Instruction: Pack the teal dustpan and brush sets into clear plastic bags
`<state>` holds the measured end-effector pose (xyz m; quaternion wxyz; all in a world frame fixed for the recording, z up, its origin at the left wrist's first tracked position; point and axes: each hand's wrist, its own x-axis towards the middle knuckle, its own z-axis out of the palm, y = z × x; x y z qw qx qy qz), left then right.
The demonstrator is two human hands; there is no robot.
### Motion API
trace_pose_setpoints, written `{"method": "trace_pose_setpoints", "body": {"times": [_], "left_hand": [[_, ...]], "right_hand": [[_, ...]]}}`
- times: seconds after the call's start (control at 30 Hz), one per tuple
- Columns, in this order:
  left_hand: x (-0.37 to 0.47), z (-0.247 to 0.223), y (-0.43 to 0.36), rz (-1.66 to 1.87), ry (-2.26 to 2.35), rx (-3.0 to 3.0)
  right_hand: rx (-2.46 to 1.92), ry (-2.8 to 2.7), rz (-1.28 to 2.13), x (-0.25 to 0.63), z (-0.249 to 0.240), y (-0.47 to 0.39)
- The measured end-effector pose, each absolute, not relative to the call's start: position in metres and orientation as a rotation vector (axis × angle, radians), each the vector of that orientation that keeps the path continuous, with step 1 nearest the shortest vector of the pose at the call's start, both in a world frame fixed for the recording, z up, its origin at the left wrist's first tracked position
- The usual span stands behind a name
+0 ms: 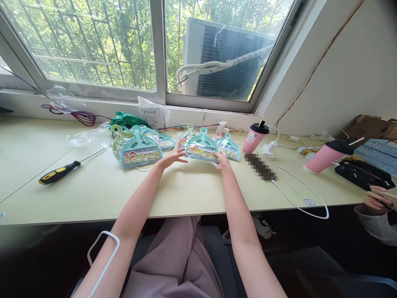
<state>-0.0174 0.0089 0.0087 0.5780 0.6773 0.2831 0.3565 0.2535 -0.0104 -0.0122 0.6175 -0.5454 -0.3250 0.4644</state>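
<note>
Several small dustpan-and-brush sets in clear wrap lie along the back of the table. My right hand point(222, 160) grips the lower right corner of the middle blue-green dustpan set point(202, 145). Just left of that set, my left hand point(174, 157) has its fingers spread and holds nothing. To the left, another blue-green dustpan set point(140, 152) overlaps a green one point(116, 142). A smaller blue-green set point(228, 147) lies to the right, beyond my right hand.
A yellow-black screwdriver point(60, 173) lies at left on the table point(93, 198). Toward the right stand a pink cup point(254, 138) and a tilted-looking second pink cup point(327, 156), with a white cable point(297, 207) and black case point(364, 173). Another person's hand point(378, 199) is at far right.
</note>
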Motion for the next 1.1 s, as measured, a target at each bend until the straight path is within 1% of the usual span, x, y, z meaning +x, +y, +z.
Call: {"method": "trace_pose_setpoints", "body": {"times": [0.13, 0.23, 0.37, 0.57, 0.67, 0.87, 1.1], "left_hand": [[-0.01, 0.009, 0.006, 0.808, 0.702, 1.79], [-0.001, 0.003, 0.008, 0.931, 0.731, 1.837], [0.005, -0.003, 0.013, 1.104, 0.801, 1.653], [0.007, -0.001, 0.011, 1.257, 0.857, 1.391], [0.008, -0.001, 0.013, 1.234, 0.931, 1.347], [0.006, -0.006, 0.022, 1.025, 1.047, 1.404], [0.004, -0.026, 0.038, 1.132, 1.011, 1.483]], "right_hand": [[-1.286, -0.652, 0.999, 0.258, -0.018, -0.004], [-1.269, -0.652, 1.011, 0.255, -0.019, -0.005], [-1.207, -0.718, 1.04, 0.248, -0.017, -0.007], [-1.112, -0.813, 1.033, 0.243, -0.017, -0.008], [-1.075, -0.901, 1.028, 0.243, -0.018, -0.008], [-1.034, -1.004, 1.026, 0.244, -0.018, -0.009], [-1.069, -1.137, 0.957, 0.238, -0.007, -0.019]]}}
